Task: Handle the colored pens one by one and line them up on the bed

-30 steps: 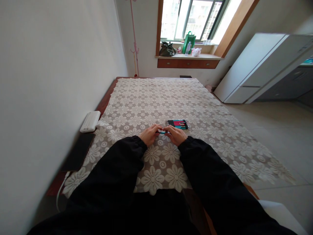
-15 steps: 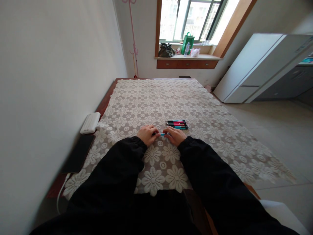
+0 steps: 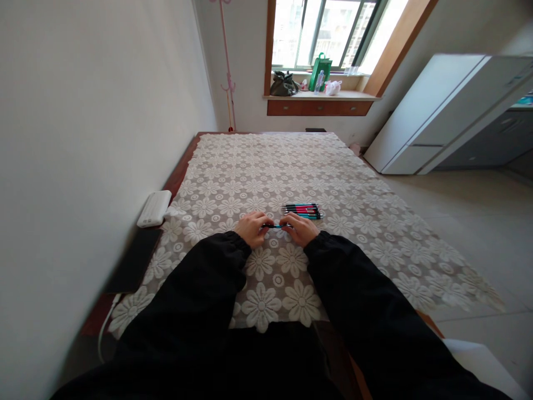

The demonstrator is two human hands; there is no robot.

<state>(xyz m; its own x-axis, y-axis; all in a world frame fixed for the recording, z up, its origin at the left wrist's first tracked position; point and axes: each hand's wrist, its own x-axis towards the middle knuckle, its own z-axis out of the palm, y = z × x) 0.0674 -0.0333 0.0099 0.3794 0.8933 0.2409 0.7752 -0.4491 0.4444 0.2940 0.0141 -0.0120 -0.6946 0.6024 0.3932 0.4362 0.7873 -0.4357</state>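
A dark-and-blue pen [image 3: 277, 226] is held level between both hands, over the near part of the table [image 3: 182, 162].
The step in hand looks like two-handed work on this pen: the left hand's [image 3: 251, 229] fingers are closed narrowly on its dark left end, the right hand's [image 3: 300, 229] on its right end; whether it is being twisted or pulled, I cannot tell. The next move seems to call for a steady pinch from both sides. A row of pens [image 3: 300, 211] lies side by side just beyond the right hand, in no container. On the far windowsill [image 3: 353, 97], the green bag [image 3: 321, 68], dark bag [image 3: 283, 84] and white plastic bag [image 3: 333, 88] hide whatever they hold.
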